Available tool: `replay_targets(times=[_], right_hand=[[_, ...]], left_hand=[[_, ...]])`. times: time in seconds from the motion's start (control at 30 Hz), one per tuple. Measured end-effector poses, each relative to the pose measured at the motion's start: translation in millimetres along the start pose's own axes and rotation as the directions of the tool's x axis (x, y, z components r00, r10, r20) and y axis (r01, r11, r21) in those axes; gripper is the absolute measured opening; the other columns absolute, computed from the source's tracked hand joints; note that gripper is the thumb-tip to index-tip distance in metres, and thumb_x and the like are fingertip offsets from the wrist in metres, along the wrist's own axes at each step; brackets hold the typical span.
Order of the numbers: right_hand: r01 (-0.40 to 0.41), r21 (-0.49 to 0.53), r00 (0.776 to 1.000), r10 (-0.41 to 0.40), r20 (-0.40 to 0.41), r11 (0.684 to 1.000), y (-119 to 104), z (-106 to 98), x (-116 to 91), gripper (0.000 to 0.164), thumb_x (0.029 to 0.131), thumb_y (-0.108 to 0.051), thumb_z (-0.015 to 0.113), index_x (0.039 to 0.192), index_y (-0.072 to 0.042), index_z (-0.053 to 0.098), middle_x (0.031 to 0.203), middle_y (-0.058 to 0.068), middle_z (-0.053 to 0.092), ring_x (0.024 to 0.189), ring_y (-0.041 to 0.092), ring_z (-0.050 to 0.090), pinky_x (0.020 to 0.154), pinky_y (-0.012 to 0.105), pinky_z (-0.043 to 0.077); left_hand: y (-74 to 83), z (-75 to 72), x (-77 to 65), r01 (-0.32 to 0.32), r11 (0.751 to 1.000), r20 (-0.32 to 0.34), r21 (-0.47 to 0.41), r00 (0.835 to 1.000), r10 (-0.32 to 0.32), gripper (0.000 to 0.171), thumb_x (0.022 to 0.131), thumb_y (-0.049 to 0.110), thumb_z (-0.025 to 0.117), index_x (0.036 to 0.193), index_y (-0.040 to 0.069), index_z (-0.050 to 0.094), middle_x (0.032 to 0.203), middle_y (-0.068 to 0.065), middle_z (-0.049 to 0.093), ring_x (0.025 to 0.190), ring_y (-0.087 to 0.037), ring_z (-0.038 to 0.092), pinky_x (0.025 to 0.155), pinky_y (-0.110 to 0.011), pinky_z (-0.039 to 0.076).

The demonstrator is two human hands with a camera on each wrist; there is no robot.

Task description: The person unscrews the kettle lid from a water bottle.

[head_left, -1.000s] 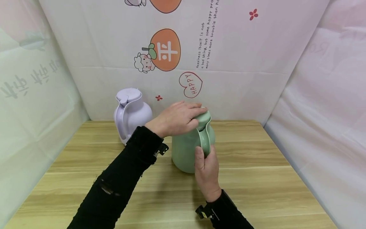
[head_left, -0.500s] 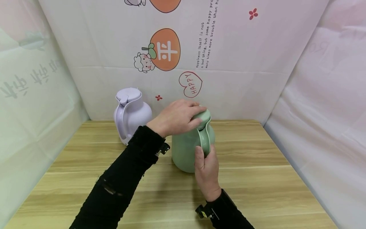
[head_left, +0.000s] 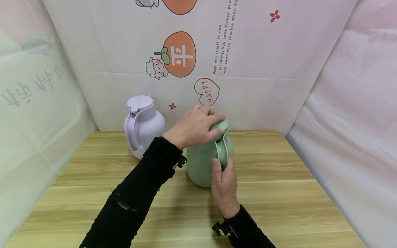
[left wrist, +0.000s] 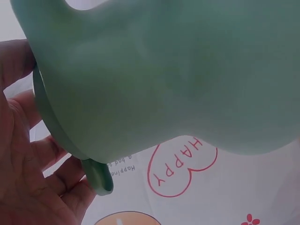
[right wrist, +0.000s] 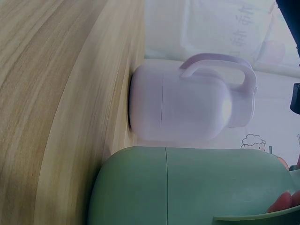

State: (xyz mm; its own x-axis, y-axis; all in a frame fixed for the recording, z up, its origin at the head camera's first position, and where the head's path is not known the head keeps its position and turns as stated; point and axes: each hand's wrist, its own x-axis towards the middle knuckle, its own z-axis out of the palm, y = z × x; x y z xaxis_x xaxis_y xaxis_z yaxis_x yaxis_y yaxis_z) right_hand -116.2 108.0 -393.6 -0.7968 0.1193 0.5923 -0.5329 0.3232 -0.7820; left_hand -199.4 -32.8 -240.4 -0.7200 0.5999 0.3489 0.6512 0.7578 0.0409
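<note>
A green thermos jug [head_left: 200, 167] stands upright on the table, its handle toward me. My right hand [head_left: 225, 187] grips this handle [head_left: 221, 153], thumb up along its near side; the right wrist view catches only some fingers [right wrist: 282, 202] beside it. Over the top, my left hand [head_left: 193, 128] holds the lid [head_left: 221, 126], its fingers bent round the edge. In the left wrist view the jug's body [left wrist: 154, 79] fills the upper part, and the left hand [left wrist: 30, 173] wraps the lid end near the small spout [left wrist: 99, 178]. The lid's far side is hidden.
A lavender thermos jug [head_left: 152, 125] stands at the back left, also upright, its handle facing front left. Printed white cloth [head_left: 248, 100] hangs behind the wooden table [head_left: 273, 199] and along both sides. A small camera sits on each wrist.
My left hand has turned slightly on the lid, its knuckles rising and its wrist shifting a little right. My right hand and the green jug stay in place.
</note>
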Motion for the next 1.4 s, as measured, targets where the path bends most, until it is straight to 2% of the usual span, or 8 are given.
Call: replay_targets(times=[0.53,0.73,1.07,1.4], right_hand=[[0.001,-0.004,1.0,-0.001,0.001,1.0,1,0,-1,0.025,0.11,-0.02,0.051,0.127,-0.002,0.053,0.077,0.001,0.054,0.06,0.011,0.054,0.061,0.031,0.05],[0.002,0.001,1.0,-0.002,0.008,1.0,1,0,0,0.024,0.11,-0.02,0.05,0.126,-0.002,0.053,0.077,0.001,0.054,0.06,0.011,0.053,0.061,0.031,0.049],[0.006,-0.012,1.0,-0.006,0.005,1.0,0,0,0,0.025,0.11,-0.02,0.05,0.126,-0.001,0.053,0.078,0.002,0.053,0.062,0.012,0.053,0.062,0.031,0.049],[0.017,-0.014,1.0,-0.017,0.001,1.0,1,0,0,0.024,0.11,-0.019,0.05,0.125,0.0,0.053,0.077,0.002,0.053,0.061,0.012,0.052,0.06,0.031,0.048]], left_hand=[[2.9,6.4,3.5,0.068,0.998,-0.043,-0.003,0.997,-0.068,0.048,0.1,0.056,0.052,0.136,0.029,0.069,0.121,-0.004,0.063,0.1,-0.023,0.047,0.086,-0.034,0.041],[5.9,6.7,4.5,0.101,0.995,-0.046,0.019,0.994,-0.1,0.048,0.099,0.06,0.052,0.134,0.031,0.068,0.109,-0.002,0.058,0.093,-0.022,0.043,0.076,-0.032,0.038],[10.1,7.3,6.7,0.129,0.985,-0.058,0.113,0.991,-0.123,0.057,0.098,0.069,0.048,0.133,0.029,0.068,0.098,-0.001,0.052,0.088,-0.022,0.042,0.077,-0.033,0.038],[15.8,9.0,8.1,0.19,0.974,-0.091,0.122,0.98,-0.18,0.057,0.096,0.073,0.05,0.122,0.028,0.07,0.096,-0.003,0.049,0.087,-0.023,0.042,0.075,-0.035,0.039]])
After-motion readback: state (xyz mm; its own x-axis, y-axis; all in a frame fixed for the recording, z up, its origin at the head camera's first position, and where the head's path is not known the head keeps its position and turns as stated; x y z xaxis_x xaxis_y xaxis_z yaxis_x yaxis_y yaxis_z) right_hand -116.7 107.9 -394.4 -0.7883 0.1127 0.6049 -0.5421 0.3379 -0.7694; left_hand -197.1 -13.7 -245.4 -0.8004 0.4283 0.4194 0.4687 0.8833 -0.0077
